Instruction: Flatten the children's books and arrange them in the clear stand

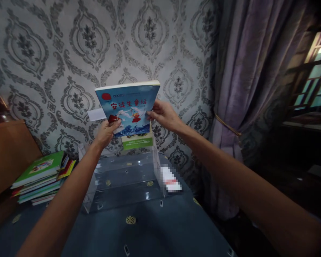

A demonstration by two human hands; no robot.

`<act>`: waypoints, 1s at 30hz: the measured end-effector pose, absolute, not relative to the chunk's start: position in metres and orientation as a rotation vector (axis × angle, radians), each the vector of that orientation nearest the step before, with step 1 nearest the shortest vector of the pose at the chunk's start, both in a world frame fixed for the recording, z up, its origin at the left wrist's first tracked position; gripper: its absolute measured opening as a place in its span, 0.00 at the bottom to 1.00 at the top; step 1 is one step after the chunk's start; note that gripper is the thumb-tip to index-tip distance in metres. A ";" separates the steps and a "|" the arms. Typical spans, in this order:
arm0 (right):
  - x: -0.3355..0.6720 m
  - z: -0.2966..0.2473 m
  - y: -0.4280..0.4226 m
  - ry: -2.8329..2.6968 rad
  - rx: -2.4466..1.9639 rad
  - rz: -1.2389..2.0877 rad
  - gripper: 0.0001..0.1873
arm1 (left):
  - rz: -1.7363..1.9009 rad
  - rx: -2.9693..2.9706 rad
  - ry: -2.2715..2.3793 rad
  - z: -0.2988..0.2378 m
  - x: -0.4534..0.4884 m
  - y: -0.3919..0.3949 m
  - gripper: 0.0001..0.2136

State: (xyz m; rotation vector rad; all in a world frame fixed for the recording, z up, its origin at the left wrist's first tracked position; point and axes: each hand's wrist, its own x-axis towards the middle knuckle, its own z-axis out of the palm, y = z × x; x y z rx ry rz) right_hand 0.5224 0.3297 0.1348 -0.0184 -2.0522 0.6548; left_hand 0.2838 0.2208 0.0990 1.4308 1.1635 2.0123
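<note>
Both hands hold up a blue picture-covered storybook [131,98] with red Chinese lettering, its top edge tilted toward the wall. At its lower left corner my left hand [107,132] grips with the thumb on the cover. My right hand [164,114] pinches the right edge. Beneath the two hands stands a clear acrylic tiered rack [123,175]. A green book [137,142] shows behind and below the storybook, at the back of the rack; most of it is hidden. Left of the storybook a white card or paper [96,114] sticks out.
A stack of books [40,175], green cover on top, lies left of the rack beside a brown wooden box-like piece [10,153]. A blurred white and red item [171,179] is right of the rack. The dark blue cloth-covered table [155,228] meets patterned wallpaper; a purple curtain [235,89] hangs at right.
</note>
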 end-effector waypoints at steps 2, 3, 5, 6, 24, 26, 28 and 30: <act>0.521 0.132 0.336 -2.056 -0.020 0.657 0.18 | 1.966 1.449 1.119 0.098 0.282 0.223 0.21; 0.521 0.131 0.339 -2.057 -0.021 0.659 0.18 | 1.941 1.467 1.091 0.097 0.281 0.224 0.22; 0.520 0.129 0.343 -2.058 -0.022 0.666 0.17 | 1.911 1.487 1.063 0.096 0.279 0.226 0.23; 0.520 0.129 0.344 -2.060 -0.020 0.669 0.16 | 1.902 1.494 1.054 0.096 0.278 0.227 0.24; 0.505 0.134 0.375 -2.122 0.034 0.671 0.10 | 1.998 1.546 1.116 0.083 0.277 0.244 0.24; 0.507 0.127 0.377 -2.114 0.033 0.709 0.10 | 1.988 1.569 1.164 0.080 0.275 0.246 0.22; 0.508 0.122 0.378 -2.106 0.018 0.748 0.11 | 1.979 1.573 1.183 0.077 0.275 0.248 0.21; 0.509 0.119 0.378 -2.103 -0.007 0.796 0.11 | 1.982 1.566 1.171 0.075 0.275 0.249 0.21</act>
